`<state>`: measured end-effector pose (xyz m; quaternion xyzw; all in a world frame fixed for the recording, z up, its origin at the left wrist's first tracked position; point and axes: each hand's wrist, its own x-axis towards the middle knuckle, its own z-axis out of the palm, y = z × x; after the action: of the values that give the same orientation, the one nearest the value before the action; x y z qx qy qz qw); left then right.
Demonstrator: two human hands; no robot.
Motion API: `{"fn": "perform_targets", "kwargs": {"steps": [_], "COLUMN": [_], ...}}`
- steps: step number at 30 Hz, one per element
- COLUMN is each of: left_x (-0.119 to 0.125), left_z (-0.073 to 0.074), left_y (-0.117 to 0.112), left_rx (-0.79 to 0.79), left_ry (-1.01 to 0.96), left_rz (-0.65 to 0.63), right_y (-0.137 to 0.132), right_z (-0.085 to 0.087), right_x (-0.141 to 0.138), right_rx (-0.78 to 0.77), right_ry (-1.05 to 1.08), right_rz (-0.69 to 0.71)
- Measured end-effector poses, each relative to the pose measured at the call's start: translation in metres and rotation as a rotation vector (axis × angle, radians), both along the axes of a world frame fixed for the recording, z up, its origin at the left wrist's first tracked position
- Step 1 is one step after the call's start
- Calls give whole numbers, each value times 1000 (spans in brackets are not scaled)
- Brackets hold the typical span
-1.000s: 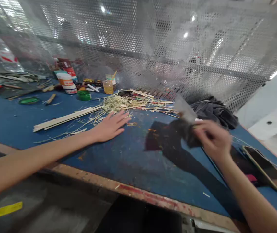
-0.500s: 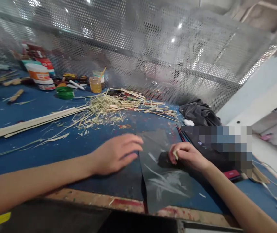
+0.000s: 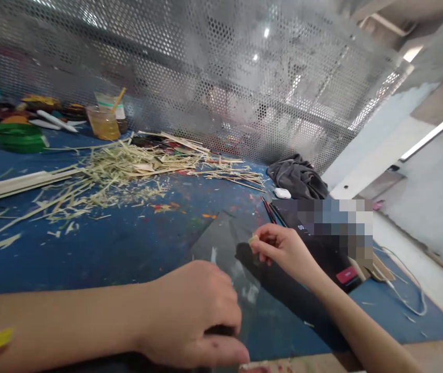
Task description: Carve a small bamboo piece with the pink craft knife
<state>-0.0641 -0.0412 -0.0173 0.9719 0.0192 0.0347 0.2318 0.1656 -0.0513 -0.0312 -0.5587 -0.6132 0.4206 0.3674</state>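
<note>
A dark sheet [image 3: 221, 246] with pale scuff marks lies flat on the blue table [image 3: 128, 248] in front of me. My left hand [image 3: 194, 316] rests on its near left corner, fingers curled down and pressing it. My right hand [image 3: 283, 248] hovers just above the sheet's right side, fingers pinched on a small pale piece [image 3: 253, 239], too small to name.
A heap of straw-like shavings [image 3: 128, 166] and flat wooden strips [image 3: 15, 184] cover the left. Jars, a cup with amber liquid [image 3: 102, 122] and green lids [image 3: 17, 137] stand by the perforated metal screen [image 3: 221, 77]. A grey cloth [image 3: 297, 176], a white earbud case [image 3: 282, 193] and a cable [image 3: 408, 300] lie right.
The dark sheet, held up by my right hand a second ago, now lies flat. My left hand moved from the shavings back onto the sheet's near corner. My view swung right.
</note>
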Motion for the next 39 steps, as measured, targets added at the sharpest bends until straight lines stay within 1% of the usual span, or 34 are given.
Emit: {"fn": "perform_targets", "kwargs": {"steps": [2, 3, 6, 8, 10, 11, 13, 17, 19, 20, 22, 24, 25, 26, 28, 29, 30, 32, 34, 37, 38, 39], "left_x": [-4, -5, -6, -4, -2, -1, 1, 0, 0, 0, -1, -1, -2, -2, -3, -3, -3, -2, 0, 1, 1, 0], "left_z": [-5, -8, -12, -10, -6, -4, -2, -6, -11, -14, -20, -25, -28, -30, -34, -35, -36, -36, -35, -34, -33, -32], "left_y": [-1, -2, -4, -3, -2, -1, -1, -3, -4, -3, 3, 10, 14, 18, 21, 22, 21, 20, 19, 19, 20, 20], "left_rx": [-10, -22, -83, -118, -133, -137, -138, -81, -36, -10, 76, 208, 271, 322, 367, 370, 370, 369, 367, 362, 361, 361], "left_ry": [-46, -50, 43, 96, 126, 132, 121, 55, 5, -30, -93, -107, -88, -60, -5, 11, 20, 36, 63, 86, 83, 80], "left_rz": [-4, -14, -20, -22, -40, -50, -69, -84, -54, -5, 171, 394, 482, 538, 576, 579, 580, 588, 589, 585, 588, 593], "right_y": [-5, -9, -21, -30, -33, -30, -14, 39, 56, 57, 44, 15, -3, -19, -44, -49, -49, -32, 0, 47, 56, 60], "right_z": [2, 3, 5, 5, 5, 5, 6, 6, 7, 8, 10, 12, 13, 13, 13, 13, 13, 12, 10, 10, 10, 11], "right_x": [-8, -12, -17, -18, -18, -18, -23, -37, -43, -45, -44, -40, -36, -33, -26, -24, -23, -24, -29, -38, -40, -42], "right_rx": [-13, 12, 155, 181, 143, 132, 154, 215, 228, 229, 223, 200, 182, 161, 109, 93, 88, 111, 157, 181, 187, 191], "right_ry": [-137, -219, -495, -629, -696, -717, -763, -847, -856, -860, -861, -850, -845, -838, -812, -814, -831, -893, -949, -959, -962, -963], "right_rz": [72, 102, 112, 113, 142, 148, 127, 55, 28, 16, 12, 48, 73, 88, 88, 88, 82, 60, 20, -26, -44, -60]}}
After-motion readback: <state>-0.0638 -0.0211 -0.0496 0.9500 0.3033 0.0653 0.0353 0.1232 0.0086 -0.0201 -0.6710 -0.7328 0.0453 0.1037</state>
